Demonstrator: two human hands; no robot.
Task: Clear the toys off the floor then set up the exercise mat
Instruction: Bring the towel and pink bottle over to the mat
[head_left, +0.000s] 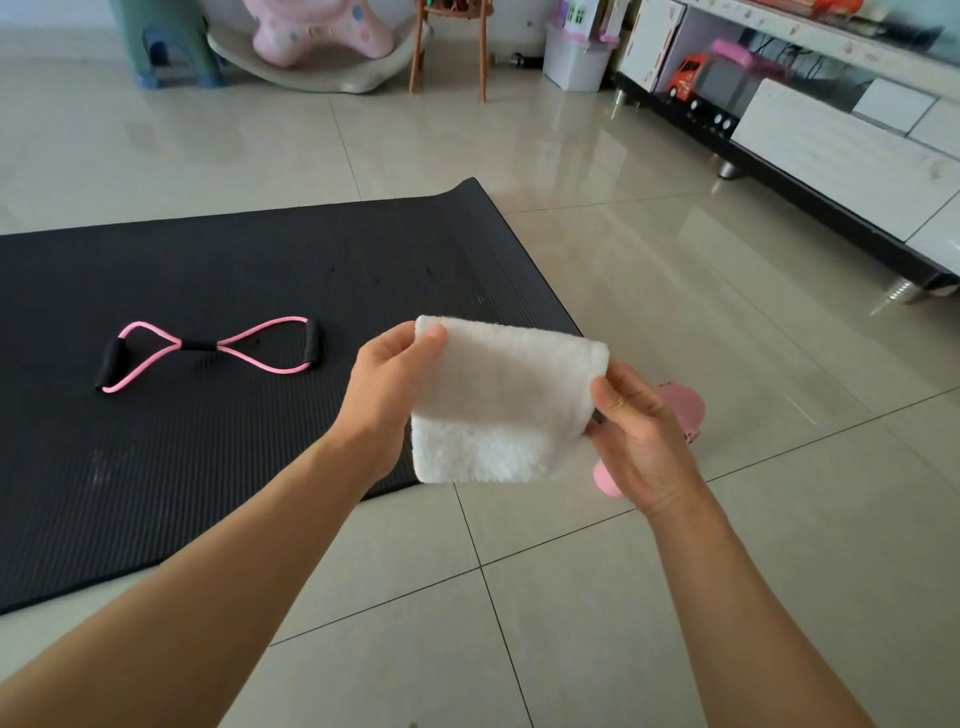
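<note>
2 hands hold a folded white fluffy towel (501, 400) above the tiled floor.
Left hand (387, 387) pinches its 9 o'clock edge, right hand (636, 434) its 3 o'clock edge; the black ribbed foam exercise mat (218, 441) lies unrolled at 9 o'clock, bearing a pink figure-8 resistance band (208, 353).

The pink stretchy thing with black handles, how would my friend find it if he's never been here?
Look for the big black exercise mat spread on the tiled floor. Lying flat on its middle, left of the hands holding a white towel, is the resistance band. It is the only thing on the mat: a pink figure-eight tube with a black foam grip at each end.
</note>
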